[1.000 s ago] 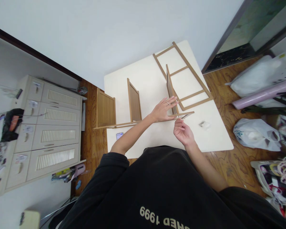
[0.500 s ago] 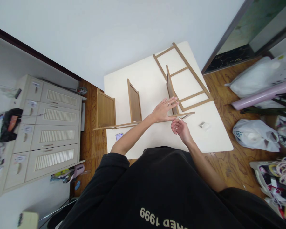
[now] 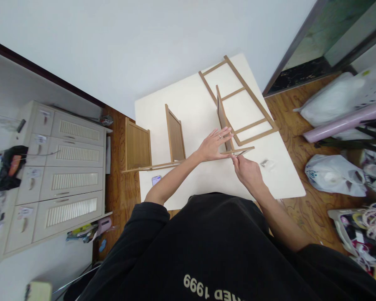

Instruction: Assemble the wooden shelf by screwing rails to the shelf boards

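Observation:
A partly built wooden shelf frame [image 3: 175,136] lies on a white table [image 3: 207,179], with upright slatted panels joined to a long rail. My left hand [image 3: 213,144] rests flat on that rail, fingers stretched out, beside the rightmost panel [image 3: 221,115]. My right hand [image 3: 247,171] is closed in a pinch at the rail's near end, on a small metal piece [image 3: 237,154] that I cannot make out clearly.
A second wooden ladder frame [image 3: 238,100] lies flat at the table's far right. A small plastic bag [image 3: 267,163] and a phone [image 3: 156,180] sit on the table. A white drawer cabinet [image 3: 59,171] stands left; bags and clutter [image 3: 335,175] crowd the floor right.
My right hand has turned over from palm-up to knuckles-up and pressed closer against the rail's end. My left hand stays flat on the rail.

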